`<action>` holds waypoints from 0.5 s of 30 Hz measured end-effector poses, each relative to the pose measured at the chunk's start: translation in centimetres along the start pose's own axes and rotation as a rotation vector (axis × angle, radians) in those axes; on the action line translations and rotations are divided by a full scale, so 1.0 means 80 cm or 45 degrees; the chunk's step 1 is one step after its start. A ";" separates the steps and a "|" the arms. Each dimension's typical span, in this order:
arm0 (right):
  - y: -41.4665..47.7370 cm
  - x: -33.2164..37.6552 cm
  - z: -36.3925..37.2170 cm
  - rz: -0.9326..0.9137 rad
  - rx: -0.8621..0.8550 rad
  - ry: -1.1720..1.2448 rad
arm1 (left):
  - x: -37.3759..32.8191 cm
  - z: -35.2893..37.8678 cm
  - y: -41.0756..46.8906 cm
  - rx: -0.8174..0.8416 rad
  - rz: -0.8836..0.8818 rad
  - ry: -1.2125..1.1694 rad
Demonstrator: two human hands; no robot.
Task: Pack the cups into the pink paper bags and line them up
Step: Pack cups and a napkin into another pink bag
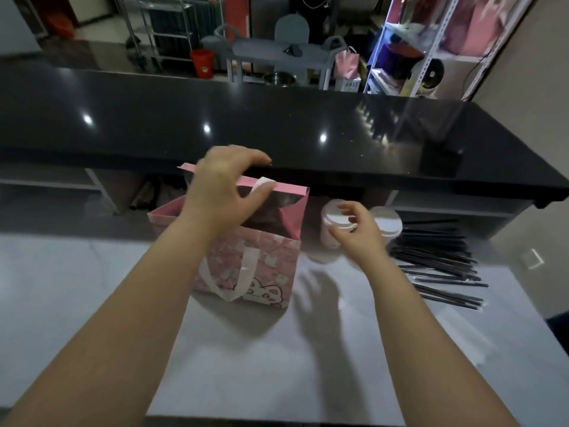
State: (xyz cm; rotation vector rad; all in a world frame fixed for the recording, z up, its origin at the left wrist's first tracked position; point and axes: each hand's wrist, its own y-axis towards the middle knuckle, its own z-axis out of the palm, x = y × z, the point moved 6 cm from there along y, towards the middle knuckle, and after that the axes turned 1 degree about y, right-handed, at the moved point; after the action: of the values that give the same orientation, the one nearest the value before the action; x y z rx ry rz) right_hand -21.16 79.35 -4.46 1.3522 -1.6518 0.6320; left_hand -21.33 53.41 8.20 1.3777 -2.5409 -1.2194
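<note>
A pink paper bag (261, 266) with white handles and a cartoon print stands open on the pale worktop. My left hand (224, 192) is over its mouth, thumb and fingers pinching the far white handle at the back rim. Just right of the bag stands a white lidded cup (331, 232). My right hand (354, 229) curls around that cup's lid, fingers on the far side and thumb on the near side. A second white lidded cup (388, 224) stands right behind it, partly hidden by my hand.
A pile of black straws (440, 260) lies on the worktop right of the cups. A raised glossy black counter (277, 124) runs across behind the bag. The pale worktop (277, 349) stretches toward me. Shelving and a cart stand in the room beyond.
</note>
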 end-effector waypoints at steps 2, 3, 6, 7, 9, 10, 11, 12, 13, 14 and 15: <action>0.023 -0.012 0.006 -0.004 0.182 -0.339 | -0.034 0.036 0.020 0.242 0.072 0.070; 0.033 -0.017 0.009 -0.014 0.245 -0.496 | -0.047 0.053 0.024 0.332 0.095 0.108; 0.062 -0.032 0.021 -0.051 0.330 -0.971 | -0.061 0.090 0.023 0.489 0.113 0.202; 0.070 -0.037 0.027 -0.036 0.366 -1.090 | -0.061 0.097 0.020 0.507 0.107 0.207; 0.081 -0.045 0.040 0.016 0.453 -1.261 | -0.058 0.103 0.012 0.506 0.095 0.188; 0.082 -0.047 0.047 0.036 0.486 -1.310 | -0.057 0.103 0.010 0.497 0.097 0.183; 0.082 -0.047 0.052 0.037 0.494 -1.329 | -0.057 0.103 0.008 0.492 0.104 0.187; 0.080 -0.046 0.056 0.012 0.478 -1.322 | -0.057 0.104 0.007 0.491 0.113 0.191; 0.075 -0.043 0.059 -0.037 0.447 -1.296 | -0.057 0.104 0.006 0.492 0.119 0.190; 0.068 -0.041 0.060 -0.102 0.412 -1.258 | -0.058 0.103 0.005 0.493 0.124 0.185; 0.059 -0.037 0.060 -0.170 0.381 -1.213 | -0.058 0.102 0.005 0.492 0.128 0.179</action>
State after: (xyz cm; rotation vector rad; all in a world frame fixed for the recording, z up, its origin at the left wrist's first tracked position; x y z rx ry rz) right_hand -27.07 78.22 -8.67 2.1677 -2.2111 0.1290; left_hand -21.59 62.00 4.34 1.3130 -2.8012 -0.6124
